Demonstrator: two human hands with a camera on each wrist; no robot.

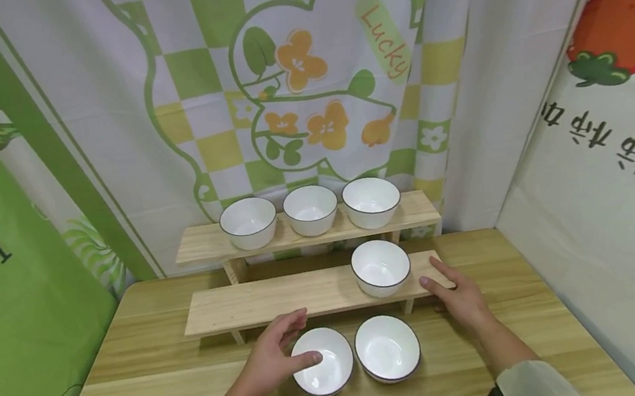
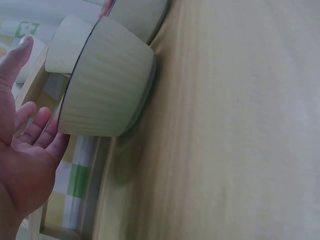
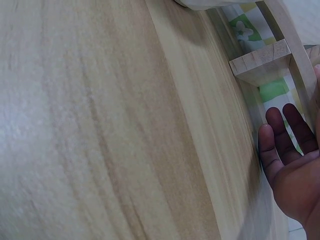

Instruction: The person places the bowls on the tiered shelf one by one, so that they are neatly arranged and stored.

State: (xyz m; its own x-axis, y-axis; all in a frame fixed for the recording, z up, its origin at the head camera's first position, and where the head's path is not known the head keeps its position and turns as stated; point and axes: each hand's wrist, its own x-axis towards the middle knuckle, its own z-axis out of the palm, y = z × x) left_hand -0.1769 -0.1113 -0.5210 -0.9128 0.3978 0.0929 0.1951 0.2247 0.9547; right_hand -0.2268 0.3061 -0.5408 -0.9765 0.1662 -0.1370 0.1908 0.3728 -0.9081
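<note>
My left hand (image 1: 273, 360) is at the left side of a white bowl (image 1: 331, 372) with a dark rim, its thumb reaching over the bowl's opening. In the left wrist view the fingers (image 2: 34, 131) are spread beside that bowl's ribbed wall (image 2: 107, 80). A second white bowl (image 1: 387, 348) stands just to its right on the table. At the right end of the lower wooden shelf (image 1: 283, 299) is my right hand (image 1: 462, 299), thumb and index finger at the board's end. Its other fingers (image 3: 284, 137) extend loosely below the board. Another white bowl (image 1: 381, 267) sits on this lower shelf.
Three white bowls stand in a row on the upper shelf (image 1: 202, 242), among them a left one (image 1: 249, 224). Both shelves rest on the wooden table (image 1: 155, 383). Patterned curtains (image 1: 196, 73) hang behind and at both sides.
</note>
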